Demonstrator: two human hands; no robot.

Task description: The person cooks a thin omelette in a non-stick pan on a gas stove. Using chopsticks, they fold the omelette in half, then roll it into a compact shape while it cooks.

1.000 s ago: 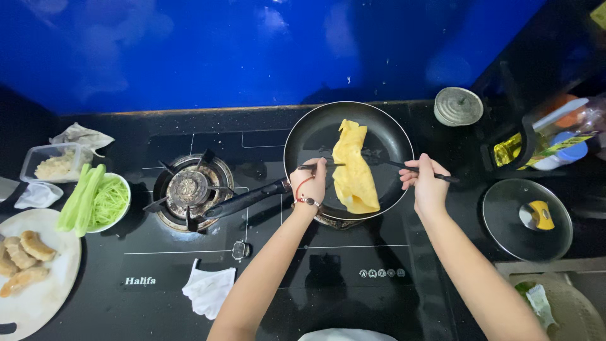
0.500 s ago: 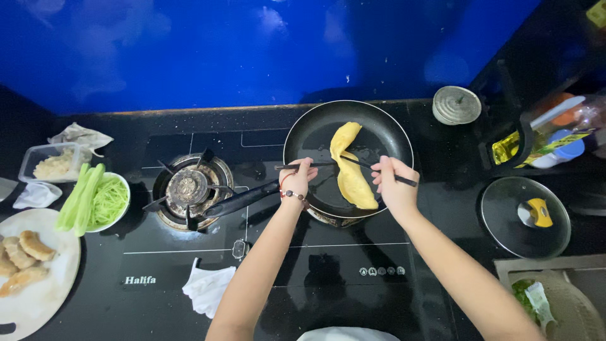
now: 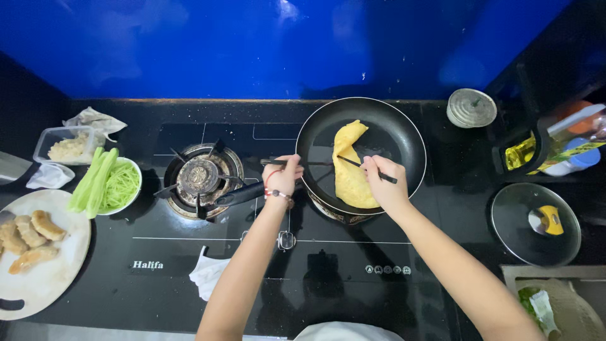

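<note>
On the black glass cooktop (image 3: 189, 252), a round, dark non-stick frying pan (image 3: 404, 136) sits over the right-hand burner, its long black handle (image 3: 243, 194) reaching left toward the bare gas burner (image 3: 201, 179) with its metal grate. Inside the pan lies a thin, soft yellow omelette (image 3: 349, 180), folded lengthwise into a long, slightly wrinkled strip that runs from the far rim to the near rim.

The left hand (image 3: 282, 177) is curled shut around one dark, slender chopstick (image 3: 312, 163), held nearly level so that its tip reaches across the pan's left edge toward the omelette. The wrist, wearing a beaded bracelet (image 3: 279, 195), hovers just above the pan handle. The right hand (image 3: 386, 184) is closed in a pinch on a second chopstick (image 3: 358, 165), angled up and to the left, with its tip resting on the middle of the omelette. Both forearms stretch up from the bottom edge and converge on the pan.

To the left stand a white bowl (image 3: 134, 189) of shredded and sliced green vegetable, a pale round plate (image 3: 50, 278) of browned fried pieces, and a clear plastic tub (image 3: 63, 146). To the right lie a glass lid (image 3: 535, 222) with a yellow knob and a small metal lidded pot (image 3: 471, 107). A crumpled white tissue (image 3: 207, 278) lies on the near cooktop.
</note>
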